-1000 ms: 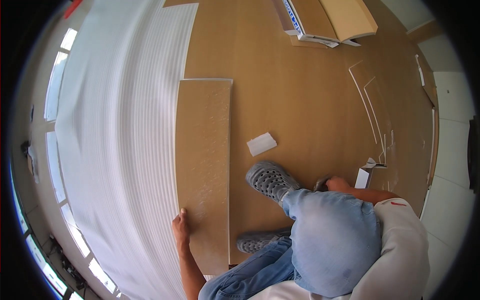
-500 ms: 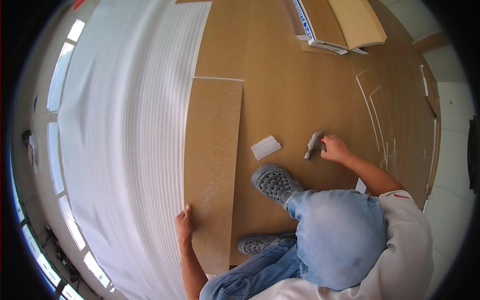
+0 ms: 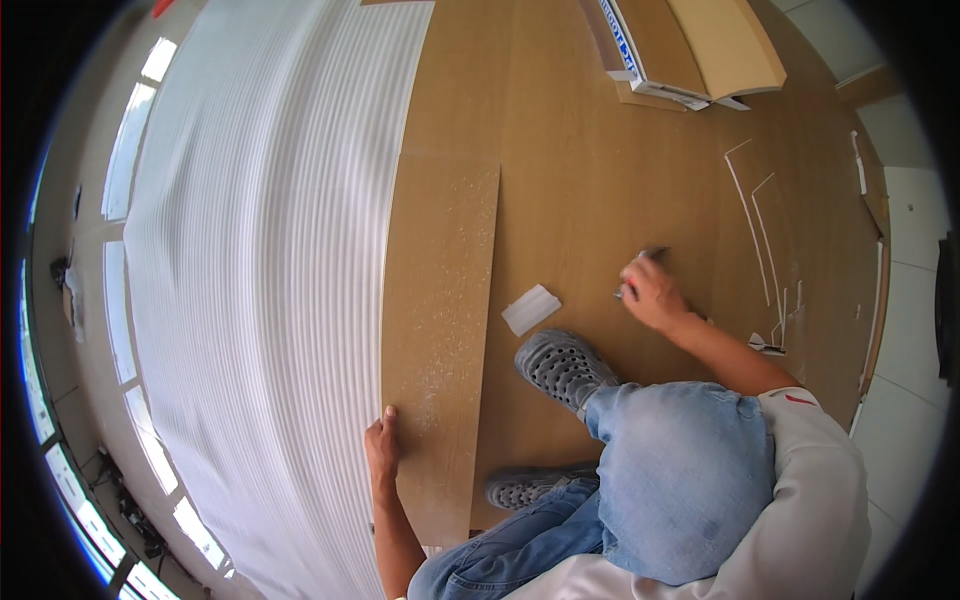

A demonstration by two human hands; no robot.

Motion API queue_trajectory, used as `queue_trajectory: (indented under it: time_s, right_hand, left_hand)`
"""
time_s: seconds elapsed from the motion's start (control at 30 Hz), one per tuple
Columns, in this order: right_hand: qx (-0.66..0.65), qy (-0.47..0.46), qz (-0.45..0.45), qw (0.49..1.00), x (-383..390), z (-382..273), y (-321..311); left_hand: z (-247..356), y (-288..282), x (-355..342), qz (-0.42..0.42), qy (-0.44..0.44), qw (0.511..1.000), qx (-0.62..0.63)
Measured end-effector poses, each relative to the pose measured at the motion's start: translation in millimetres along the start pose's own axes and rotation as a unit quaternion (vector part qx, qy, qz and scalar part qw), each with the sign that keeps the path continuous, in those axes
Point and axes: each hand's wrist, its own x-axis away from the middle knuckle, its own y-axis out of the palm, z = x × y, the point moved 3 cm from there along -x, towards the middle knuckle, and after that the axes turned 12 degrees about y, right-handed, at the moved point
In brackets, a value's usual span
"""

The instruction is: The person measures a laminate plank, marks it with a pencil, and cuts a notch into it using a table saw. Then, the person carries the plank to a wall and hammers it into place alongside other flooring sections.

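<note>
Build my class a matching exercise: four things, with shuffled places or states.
Things
1. bare left hand
2. bare right hand
3. small white rectangular scrap
4. wide ribbed white sheet

Places or states
A. spread left of the long brown plank
B. gripping the plank's left edge
C. between plank and right hand
D. holding a partly hidden grey tool

Pairs: 1-B; 2-D; 3-C; 4-A

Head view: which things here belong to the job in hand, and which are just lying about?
Seemingly in use:
plank, left hand at its edge
hammer, blurred and partly hidden by the right hand
white sheet beside the plank

Apparently lying about:
white scrap near a grey shoe
open cardboard box
</note>
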Motion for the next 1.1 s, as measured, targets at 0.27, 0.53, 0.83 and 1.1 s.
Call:
queue_trajectory:
  time_s: [0.27, 0.53, 0.83, 1.1]
  right_hand:
    - [-0.048, -0.372, -0.064, 0.925, -9.4, -94.0, 53.3]
    - [0.035, -0.292, -0.035, 0.955, -65.8, -69.7, 47.9]
    - [0.207, 0.027, 0.125, 0.970, -139.9, -28.0, 5.2]
    - [0.051, -0.281, 0.044, 0.958, -108.6, -129.8, 26.5]
  left_hand:
    - [25.9, -2.7, 6.0, -0.008, -0.017, 1.000, -0.010]
    - [16.0, -6.2, 5.5, 0.000, -0.052, 0.999, -0.008]
    - [-9.7, 8.5, -6.7, 0.072, -0.045, 0.994, 0.073]
    - [8.6, 15.2, -11.3, 0.122, -0.058, 0.989, 0.059]
